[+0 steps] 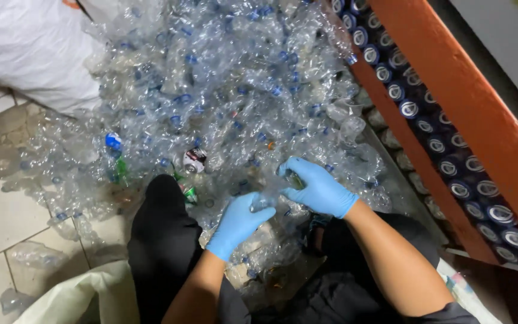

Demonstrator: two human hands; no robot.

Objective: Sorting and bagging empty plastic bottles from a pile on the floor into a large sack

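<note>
Beside the big bottle heap (229,78), both gloved hands, left (239,221) and right (318,187), seemingly close on one crushed bottle (271,195); most remains unsorted.

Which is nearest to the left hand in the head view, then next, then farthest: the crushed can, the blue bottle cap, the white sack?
From the left hand:
1. Crushed can, just above, in the pile.
2. Blue bottle cap, farther up-left.
3. White sack, top-left corner.

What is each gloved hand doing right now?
Left hand: fingers closed on a clear plastic bottle.
Right hand: fingers curled on the same bottle's other end.
</note>
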